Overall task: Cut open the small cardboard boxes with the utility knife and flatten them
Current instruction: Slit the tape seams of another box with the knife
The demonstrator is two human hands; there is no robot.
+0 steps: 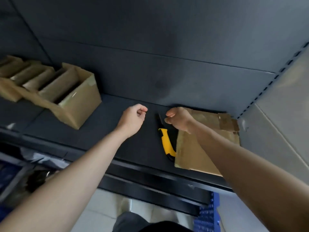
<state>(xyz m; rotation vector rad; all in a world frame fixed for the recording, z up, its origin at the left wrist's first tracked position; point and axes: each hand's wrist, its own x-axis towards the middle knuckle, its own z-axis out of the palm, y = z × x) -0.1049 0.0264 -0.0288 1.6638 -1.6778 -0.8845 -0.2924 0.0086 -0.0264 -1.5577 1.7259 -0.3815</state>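
Motion blur softens the whole view, and no label or writing can be read. The left hand (133, 119) hovers over the dark shelf (100, 139), its fingers loosely curled with the thumb near the forefinger and nothing in it. The right hand (178, 118) has its fingers tucked under and partly hidden, so I cannot tell whether it holds anything. It sits just beside the black front end of the yellow-handled utility knife (167, 143), which lies flat on the shelf. The right forearm covers part of the flattened cardboard (200, 151) right of the knife. Far left, an open carton (80, 108) holds a row of small cardboard boxes (41, 81), cut off by the frame edge. Below are pale floor tiles (107, 206) and a blue crate (209, 215).
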